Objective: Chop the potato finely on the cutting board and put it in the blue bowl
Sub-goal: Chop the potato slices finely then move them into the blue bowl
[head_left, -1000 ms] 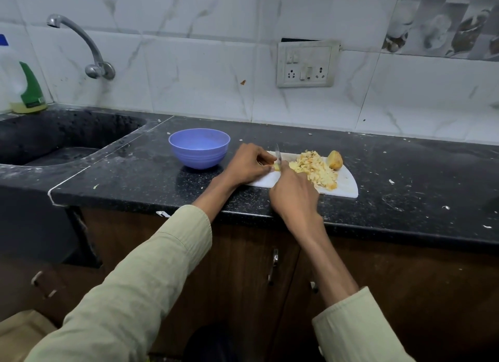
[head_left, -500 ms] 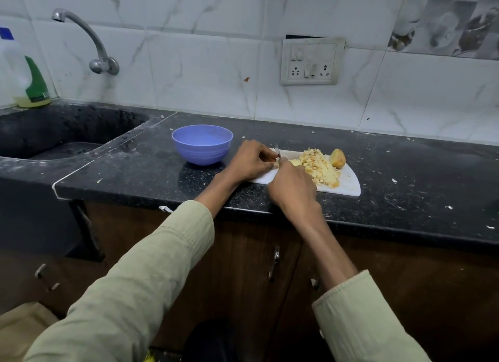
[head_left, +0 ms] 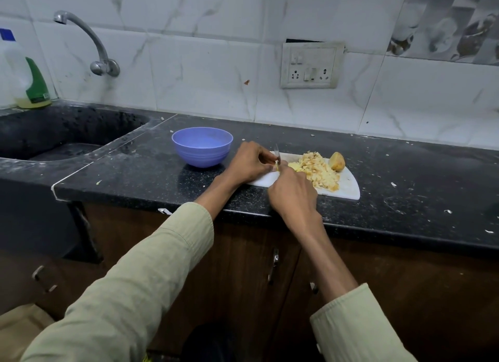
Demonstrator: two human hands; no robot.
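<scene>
Yellow chopped potato pile [head_left: 317, 170] sits on the cutting board [head_left: 348, 189], one chunk [head_left: 337, 161] uncut, blue bowl [head_left: 202, 145] empty. Right hand [head_left: 294, 194] grips the knife [head_left: 277, 156]; left hand [head_left: 251, 163] pinches a small piece.

The wall [head_left: 205, 72] is made of big white tiles with thin grey lines like marble. At 1 o'clock a white switch plate [head_left: 310, 66] with plugs sits on the wall. At 10 o'clock a bent silver tap [head_left: 89, 43] sticks out over a dark sink [head_left: 62, 135]. A bottle with a green label [head_left: 27, 78] stands at 9 o'clock. The black speckled counter [head_left: 405, 189] runs across the middle. Below it, toward 6 o'clock, are brown wooden cupboard doors [head_left: 243, 267] with small metal handles.
</scene>
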